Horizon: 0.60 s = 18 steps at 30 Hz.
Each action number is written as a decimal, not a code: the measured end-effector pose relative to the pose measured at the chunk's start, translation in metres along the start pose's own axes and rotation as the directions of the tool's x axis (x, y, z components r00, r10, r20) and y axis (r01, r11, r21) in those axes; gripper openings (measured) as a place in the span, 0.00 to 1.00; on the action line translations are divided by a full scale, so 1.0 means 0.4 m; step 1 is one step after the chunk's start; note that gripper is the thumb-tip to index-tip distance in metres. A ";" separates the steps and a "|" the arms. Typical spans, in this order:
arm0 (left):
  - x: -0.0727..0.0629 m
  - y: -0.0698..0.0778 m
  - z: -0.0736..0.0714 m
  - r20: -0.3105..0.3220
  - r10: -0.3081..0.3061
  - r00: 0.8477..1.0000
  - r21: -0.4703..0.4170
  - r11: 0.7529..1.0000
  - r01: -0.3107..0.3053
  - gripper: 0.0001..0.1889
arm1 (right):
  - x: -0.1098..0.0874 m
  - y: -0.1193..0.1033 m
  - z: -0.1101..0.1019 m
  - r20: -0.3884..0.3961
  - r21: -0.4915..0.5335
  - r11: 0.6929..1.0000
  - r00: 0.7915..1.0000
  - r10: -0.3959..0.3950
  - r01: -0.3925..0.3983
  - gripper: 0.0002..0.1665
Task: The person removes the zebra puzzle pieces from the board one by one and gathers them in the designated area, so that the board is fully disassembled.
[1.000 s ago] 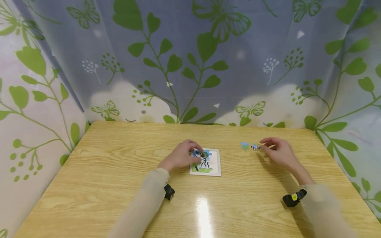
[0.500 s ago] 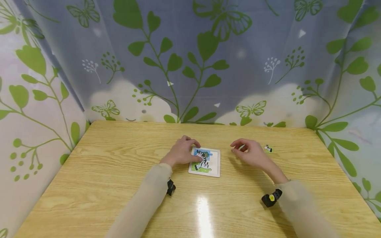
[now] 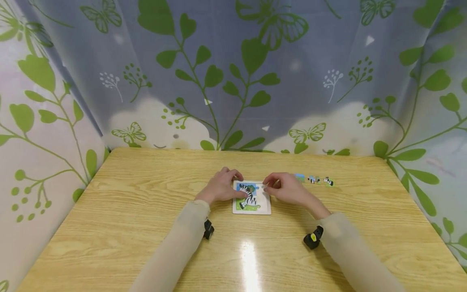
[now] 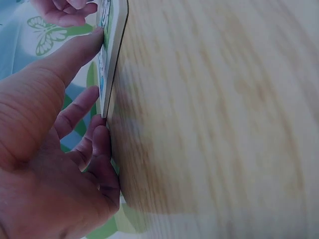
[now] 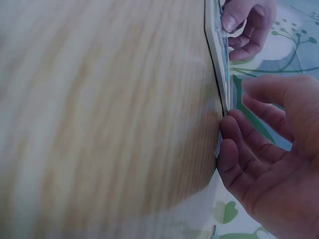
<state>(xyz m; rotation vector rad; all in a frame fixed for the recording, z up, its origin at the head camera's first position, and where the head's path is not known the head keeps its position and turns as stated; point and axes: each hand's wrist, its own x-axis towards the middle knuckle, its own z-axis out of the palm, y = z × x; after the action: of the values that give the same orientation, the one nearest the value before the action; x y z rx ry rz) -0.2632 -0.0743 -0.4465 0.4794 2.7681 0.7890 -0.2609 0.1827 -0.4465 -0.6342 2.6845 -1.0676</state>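
Observation:
A zebra jigsaw puzzle point(image 3: 249, 200) lies in a white square tray point(image 3: 267, 207) on the table, its right part bare white. From the left, my left hand point(image 3: 221, 185) lays its thumb on the pieces, with fingers at the tray's left and far edge; the left wrist view shows that thumb point(image 4: 82, 52) straight on the top face. At the upper right corner, my right hand point(image 3: 286, 187) has loosely bent fingers point(image 5: 254, 139) touching the edge. No piece shows between its thumb and index finger. Loose pieces lie beyond it: blue point(image 3: 300, 177), blue-and-black point(image 3: 313, 179), black-and-white point(image 3: 328, 181).
The wood-grain table point(image 3: 146, 211) stretches to both sides and toward the front. A curtain point(image 3: 233, 81) printed with leaves and butterflies stands along its far edge and both sides. Each wrist wears a black camera strap point(image 3: 313, 237).
My right hand has moved left from the loose pieces to the tray's upper right corner, uncovering the pieces. The left hand has stayed at the tray, its fingers drawn back from over the picture.

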 end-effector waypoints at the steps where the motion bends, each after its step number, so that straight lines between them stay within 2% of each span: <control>1: 0.000 -0.001 0.000 0.002 -0.001 1.000 0.000 1.000 0.001 0.29 | 0.003 0.000 0.001 0.004 -0.007 1.000 1.000 -0.004 0.004 0.10; 11: 0.000 -0.004 -0.001 0.012 0.009 1.000 -0.027 1.000 -0.009 0.28 | 0.029 -0.007 0.010 0.029 -0.078 0.997 0.999 -0.014 0.016 0.10; 18: 0.005 -0.009 0.000 0.010 0.023 1.000 -0.036 0.999 -0.023 0.27 | 0.046 -0.009 0.020 0.024 -0.092 0.995 0.999 -0.030 0.032 0.08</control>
<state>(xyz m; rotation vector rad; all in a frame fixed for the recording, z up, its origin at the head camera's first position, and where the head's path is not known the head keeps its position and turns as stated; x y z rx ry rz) -0.2660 -0.0763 -0.4485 0.5077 2.7390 0.8376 -0.2736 0.1672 -0.4503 -0.7021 2.7258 -0.9422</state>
